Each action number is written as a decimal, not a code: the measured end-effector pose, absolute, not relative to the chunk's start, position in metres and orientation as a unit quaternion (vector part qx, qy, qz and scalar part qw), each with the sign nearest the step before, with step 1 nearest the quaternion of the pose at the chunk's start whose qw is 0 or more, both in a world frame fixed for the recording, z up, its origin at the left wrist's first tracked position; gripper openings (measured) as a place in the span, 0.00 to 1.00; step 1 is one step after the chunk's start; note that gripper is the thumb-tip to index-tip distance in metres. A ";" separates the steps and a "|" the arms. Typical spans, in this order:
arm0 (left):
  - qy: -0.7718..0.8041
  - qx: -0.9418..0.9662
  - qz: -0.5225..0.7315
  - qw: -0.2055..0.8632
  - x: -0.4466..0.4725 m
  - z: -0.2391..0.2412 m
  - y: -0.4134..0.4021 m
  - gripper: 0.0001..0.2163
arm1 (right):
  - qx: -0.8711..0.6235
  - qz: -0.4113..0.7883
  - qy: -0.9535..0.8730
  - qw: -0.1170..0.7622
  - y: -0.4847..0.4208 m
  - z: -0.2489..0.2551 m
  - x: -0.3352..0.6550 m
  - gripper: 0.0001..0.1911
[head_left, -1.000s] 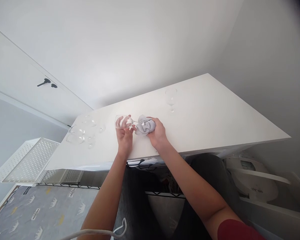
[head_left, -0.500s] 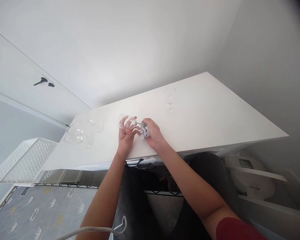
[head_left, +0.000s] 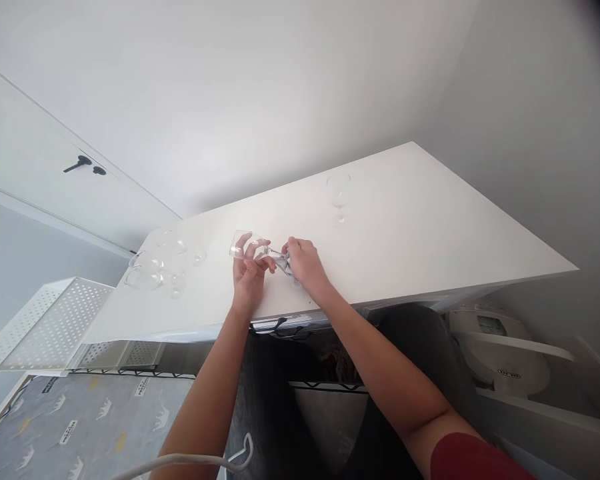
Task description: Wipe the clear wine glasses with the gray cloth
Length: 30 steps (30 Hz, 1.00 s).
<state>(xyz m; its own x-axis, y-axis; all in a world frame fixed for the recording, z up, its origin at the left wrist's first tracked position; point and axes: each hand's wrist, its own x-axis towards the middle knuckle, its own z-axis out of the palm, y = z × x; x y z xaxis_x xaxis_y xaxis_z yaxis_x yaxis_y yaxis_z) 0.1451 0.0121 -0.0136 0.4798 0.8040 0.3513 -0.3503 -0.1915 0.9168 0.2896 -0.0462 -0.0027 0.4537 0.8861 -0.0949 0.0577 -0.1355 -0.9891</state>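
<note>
My left hand (head_left: pixel 250 277) is wrapped round the bowl of a clear stemmed glass (head_left: pixel 238 245), which lies tilted on its side with its rim to the left. At the stem end, my right hand (head_left: pixel 306 265) is closed on a bunched grey cloth (head_left: pixel 283 263). Most of the cloth and the foot of the glass are hidden by the right fingers. Both hands are just above the white tabletop (head_left: pixel 405 233). Farther back, another stemmed glass (head_left: pixel 339 193) stands upright on the table.
Several clear glasses (head_left: pixel 144 277) stand close together at the table's left end. A white perforated panel (head_left: pixel 55 327) adjoins that end. Below the table are a grey patterned cover (head_left: pixel 95 413), a white cable (head_left: pixel 190 457) and a white rounded appliance (head_left: pixel 500 353) at right.
The glass and my left hand have shifted slightly left. My right hand now covers more of the cloth, its fingers closed tighter near the stem end.
</note>
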 end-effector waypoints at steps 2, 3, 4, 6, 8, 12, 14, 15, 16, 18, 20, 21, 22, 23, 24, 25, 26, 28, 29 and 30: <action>0.189 0.610 0.472 0.608 0.146 -0.013 0.012 0.28 | -0.723 0.283 -0.409 0.479 -0.050 0.003 0.295 0.23; 0.190 0.611 0.471 0.608 0.147 -0.014 0.012 0.27 | -0.755 0.227 -0.424 0.446 -0.053 0.006 0.297 0.20; 0.192 0.610 0.474 0.605 0.147 -0.014 0.012 0.27 | -0.778 0.176 -0.434 0.419 -0.056 0.009 0.300 0.18; 0.196 0.608 0.488 0.594 0.148 -0.015 0.012 0.26 | -0.793 0.119 -0.463 0.378 -0.064 0.016 0.306 0.16; 0.205 0.607 0.507 0.577 0.148 -0.017 0.013 0.26 | -0.775 0.117 -0.517 0.343 -0.071 0.023 0.311 0.14; 0.241 0.616 0.522 0.539 0.150 -0.020 0.014 0.26 | -0.738 0.129 -0.597 0.286 -0.085 0.034 0.305 0.15; 0.258 0.618 0.516 0.534 0.151 -0.020 0.014 0.27 | -0.717 0.137 -0.630 0.265 -0.091 0.036 0.295 0.19; 0.263 0.618 0.512 0.535 0.152 -0.019 0.014 0.27 | -0.705 0.141 -0.647 0.254 -0.093 0.036 0.290 0.19; 0.267 0.619 0.509 0.535 0.152 -0.019 0.013 0.28 | -0.694 0.143 -0.663 0.241 -0.094 0.036 0.285 0.18; 0.273 0.622 0.507 0.531 0.153 -0.017 0.012 0.28 | -0.683 0.142 -0.683 0.216 -0.095 0.033 0.277 0.21; 0.282 0.627 0.504 0.523 0.154 -0.016 0.012 0.28 | -0.684 0.141 -0.690 0.193 -0.094 0.030 0.271 0.25; 0.287 0.629 0.501 0.520 0.153 -0.016 0.012 0.28 | -0.685 0.142 -0.690 0.185 -0.093 0.028 0.270 0.25; 0.291 0.633 0.496 0.519 0.153 -0.016 0.012 0.28 | -0.687 0.144 -0.689 0.181 -0.092 0.027 0.269 0.25; 0.296 0.637 0.488 0.519 0.153 -0.016 0.012 0.28 | -0.689 0.146 -0.687 0.179 -0.091 0.026 0.268 0.24; 0.300 0.640 0.480 0.519 0.153 -0.016 0.012 0.29 | -0.691 0.147 -0.685 0.178 -0.091 0.025 0.268 0.23; 0.303 0.644 0.473 0.520 0.152 -0.017 0.012 0.29 | -0.693 0.149 -0.682 0.178 -0.090 0.024 0.269 0.22; 0.305 0.648 0.467 0.519 0.152 -0.017 0.012 0.29 | -0.695 0.149 -0.680 0.178 -0.090 0.023 0.269 0.21; 0.306 0.654 0.460 0.517 0.152 -0.018 0.013 0.30 | -0.699 0.150 -0.676 0.176 -0.089 0.023 0.272 0.19; 0.306 0.656 0.458 0.515 0.152 -0.019 0.014 0.30 | -0.701 0.151 -0.675 0.174 -0.088 0.022 0.273 0.19; 0.304 0.658 0.457 0.514 0.152 -0.019 0.014 0.31 | -0.702 0.152 -0.674 0.172 -0.088 0.022 0.274 0.19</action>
